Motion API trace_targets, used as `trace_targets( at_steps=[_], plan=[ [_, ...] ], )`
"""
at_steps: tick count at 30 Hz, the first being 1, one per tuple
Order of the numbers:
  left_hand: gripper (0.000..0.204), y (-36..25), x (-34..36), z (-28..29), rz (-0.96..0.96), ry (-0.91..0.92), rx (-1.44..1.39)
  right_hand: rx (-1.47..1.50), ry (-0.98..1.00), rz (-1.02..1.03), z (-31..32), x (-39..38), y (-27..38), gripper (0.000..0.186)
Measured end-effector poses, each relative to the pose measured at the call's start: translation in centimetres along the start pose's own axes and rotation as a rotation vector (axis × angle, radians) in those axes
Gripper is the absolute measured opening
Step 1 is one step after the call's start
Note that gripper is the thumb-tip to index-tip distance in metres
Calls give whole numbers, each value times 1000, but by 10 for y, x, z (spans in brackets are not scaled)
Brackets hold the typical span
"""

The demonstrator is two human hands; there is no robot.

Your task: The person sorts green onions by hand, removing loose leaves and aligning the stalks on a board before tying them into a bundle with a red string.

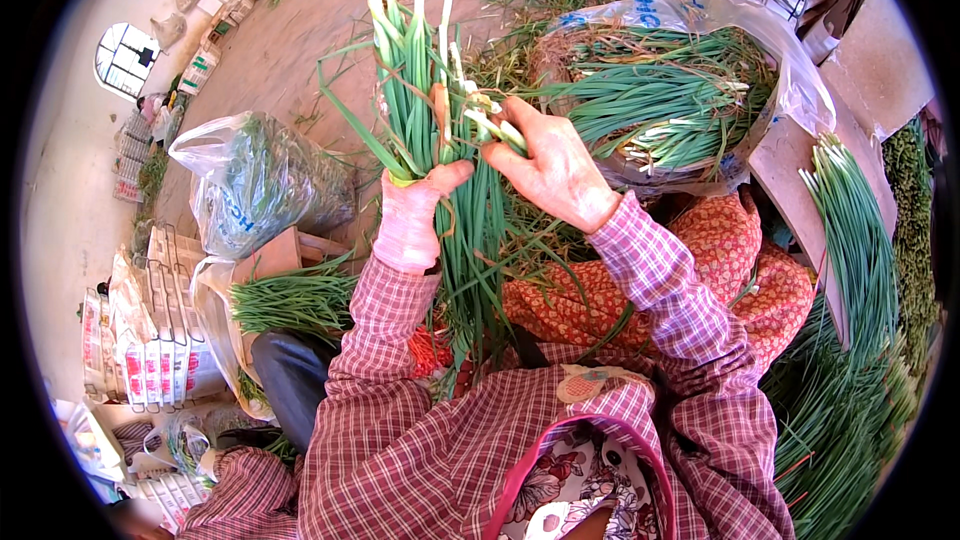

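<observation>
My left hand is wrapped around a bunch of garlic chives, with the pale cut ends pointing up and away from me. Long green leaves hang from that fist toward my lap. My right hand is closed at the right side of the bunch, its fingers pinching a few short pale-ended stalks. A brownish withered leaf lies along the bunch between my hands. My right palm and some fingertips are hidden.
An open clear bag of chives stands ahead right; another filled plastic bag sits left. Long chives lie on a board at right. Red-patterned cloth covers my lap. Crates and another person's sleeve are left.
</observation>
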State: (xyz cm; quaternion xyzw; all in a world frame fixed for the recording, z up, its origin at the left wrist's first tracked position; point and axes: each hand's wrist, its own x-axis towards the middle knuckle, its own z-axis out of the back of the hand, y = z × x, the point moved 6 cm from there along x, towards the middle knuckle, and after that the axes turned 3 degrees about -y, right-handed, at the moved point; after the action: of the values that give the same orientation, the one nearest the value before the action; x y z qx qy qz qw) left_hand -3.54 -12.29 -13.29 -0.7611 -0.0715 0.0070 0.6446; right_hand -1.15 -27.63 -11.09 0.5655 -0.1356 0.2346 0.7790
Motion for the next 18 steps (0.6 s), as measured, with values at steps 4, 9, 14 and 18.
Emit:
trace_targets(
  at_steps=[4,9,14,18],
  plan=[
    [41,-5,8,11,-80,-55,278,31,30,0,-5,-5,-8,28],
    [33,-21,16,41,-184,-239,144,-11,168,-94,-3,-17,-17,28],
    [34,-20,24,77,14,-228,164,175,-44,-156,13,-13,-24,21],
    [47,14,-5,30,293,-27,-121,196,-112,-180,10,-6,-15,19]
  ],
)
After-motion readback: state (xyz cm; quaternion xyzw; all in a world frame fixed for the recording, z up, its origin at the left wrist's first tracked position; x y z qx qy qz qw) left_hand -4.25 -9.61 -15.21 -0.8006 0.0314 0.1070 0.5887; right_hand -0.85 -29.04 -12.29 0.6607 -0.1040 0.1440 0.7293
